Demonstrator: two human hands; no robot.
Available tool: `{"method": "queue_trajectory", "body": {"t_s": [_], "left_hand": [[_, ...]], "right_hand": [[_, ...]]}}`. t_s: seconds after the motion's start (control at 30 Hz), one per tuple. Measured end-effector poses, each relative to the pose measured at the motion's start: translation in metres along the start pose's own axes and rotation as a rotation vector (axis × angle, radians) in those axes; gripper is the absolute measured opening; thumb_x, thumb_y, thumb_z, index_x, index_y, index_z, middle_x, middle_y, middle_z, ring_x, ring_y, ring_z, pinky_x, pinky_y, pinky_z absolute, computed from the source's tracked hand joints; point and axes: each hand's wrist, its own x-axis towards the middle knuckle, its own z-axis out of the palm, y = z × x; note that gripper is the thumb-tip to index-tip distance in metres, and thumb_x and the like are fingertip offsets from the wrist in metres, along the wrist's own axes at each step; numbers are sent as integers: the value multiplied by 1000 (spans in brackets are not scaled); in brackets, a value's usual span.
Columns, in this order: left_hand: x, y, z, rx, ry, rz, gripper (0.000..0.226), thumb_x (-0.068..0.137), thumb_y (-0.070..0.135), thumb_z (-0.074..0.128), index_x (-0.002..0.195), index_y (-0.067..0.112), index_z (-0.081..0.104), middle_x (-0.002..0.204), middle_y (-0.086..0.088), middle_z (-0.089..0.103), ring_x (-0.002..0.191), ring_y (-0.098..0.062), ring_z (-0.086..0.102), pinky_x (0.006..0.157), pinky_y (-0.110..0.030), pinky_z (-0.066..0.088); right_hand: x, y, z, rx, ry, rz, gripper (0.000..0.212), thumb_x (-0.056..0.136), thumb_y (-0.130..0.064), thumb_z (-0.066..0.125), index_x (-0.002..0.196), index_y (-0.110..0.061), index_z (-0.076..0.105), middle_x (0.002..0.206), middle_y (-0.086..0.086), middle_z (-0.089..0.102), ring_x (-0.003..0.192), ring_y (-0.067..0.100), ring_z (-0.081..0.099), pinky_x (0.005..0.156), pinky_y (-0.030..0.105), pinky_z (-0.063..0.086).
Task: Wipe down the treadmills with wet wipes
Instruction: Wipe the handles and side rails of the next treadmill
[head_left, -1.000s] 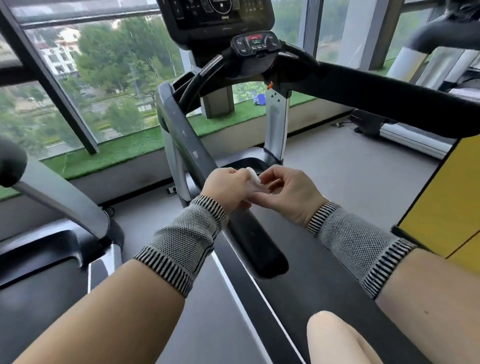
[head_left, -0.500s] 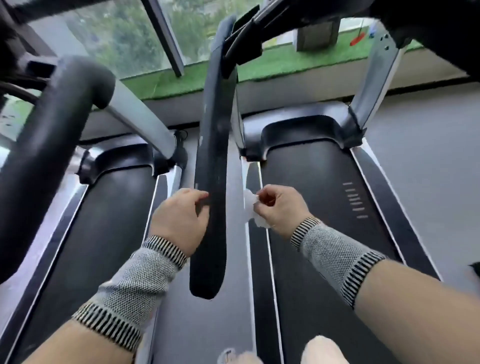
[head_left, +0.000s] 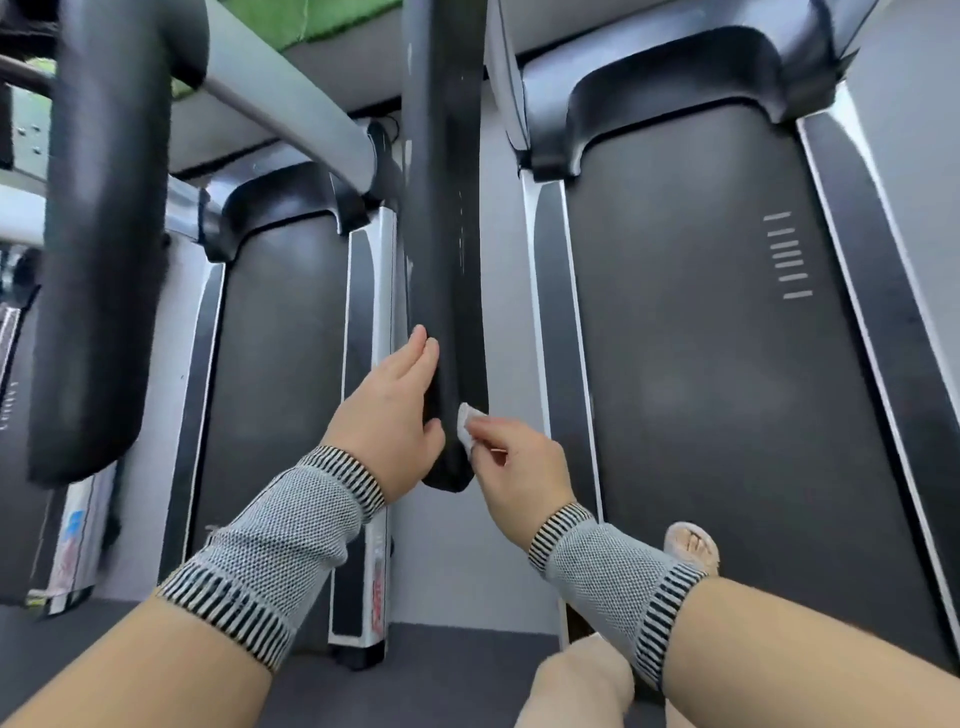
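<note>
— From the head camera, how far along was the wiping?

— Early, by my judgement. The right hand (head_left: 519, 467) pinched a small folded wet wipe (head_left: 466, 426) between thumb and fingertips and pressed it against the right side of the black handrail (head_left: 447, 260), close to its near end. The left hand (head_left: 395, 410) lay flat on the rail's other side, fingers straight and together, steadying it (holding nothing). Only that tip looked under the wipe; pale specks ran further up the rail, so most of its length seemed left to do.

— And the rest of the machines?

— Nothing showed whether they had been wiped. The treadmill belt (head_left: 727, 389) on the right and the neighbouring belt (head_left: 280, 364) on the left were dark and matte, with silver side rails. Another padded handrail (head_left: 98, 234) hung at far left.

— The room?

— Grey floor (head_left: 498, 519) between the decks, a strip of green turf (head_left: 332, 21) at the top edge, and a sandalled foot (head_left: 691, 545) on the right deck.
</note>
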Motion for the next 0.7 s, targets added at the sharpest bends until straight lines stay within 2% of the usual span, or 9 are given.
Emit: {"method": "queue_trajectory", "body": {"t_s": [0.13,0.23,0.33,0.43,0.57,0.6,0.67,0.7], "left_hand": [[2,-4,-2,12,-25,30,78,89,20,57,153,17,13,161,8,2,144,-10,18,109,-26,30],[3,-4,-2,34,-48,53,78,90,19,56,153,16,10,161,5,0,145,-11,14,111,-26,28],[4,-5,-5,62,-57,77,78,91,21,56,153,15,9,161,3,0,145,-12,15,109,-23,27],[5,-5,-9,76,-61,82,79,91,21,57,153,15,9,161,3,0,145,-13,16,109,-25,29],[3,-2,-9,79,-81,80,80,92,22,57,153,15,6,161,2,-2,145,-13,15,110,-24,27],[3,-2,-8,77,-82,80,80,92,21,57,153,14,6,161,2,-2,145,-13,15,110,-24,27],[3,-3,-8,71,-84,65,80,92,20,56,153,15,5,161,3,-3,145,-13,14,110,-26,28],[3,-3,-9,65,-87,52,80,92,20,56,153,16,5,161,5,-4,146,-13,13,110,-28,29]], "right_hand": [[26,-16,-2,28,83,0,28,93,-14,54,118,-17,68,122,-3,65,114,10,58,99,12,35],[14,-18,-3,-19,57,5,28,94,-17,54,117,-19,68,118,-6,67,110,7,59,96,7,33],[-18,-10,-1,-6,3,17,26,92,-14,58,115,-15,69,118,-6,66,111,4,59,103,17,40],[-4,-16,-1,16,52,32,25,93,-14,56,114,-15,70,116,-5,68,107,8,61,99,19,43],[-14,-15,4,53,39,53,33,94,-14,54,126,-19,62,116,-3,66,106,9,60,99,22,44],[-23,-10,6,39,15,45,32,94,-13,54,125,-18,62,115,-2,66,104,8,59,98,20,44],[-29,-5,6,23,-8,31,30,94,-11,54,121,-16,65,116,-2,66,101,3,57,94,6,39],[-21,-4,4,4,-5,22,28,94,-12,54,119,-15,67,117,-2,66,102,4,57,93,4,37]]}}
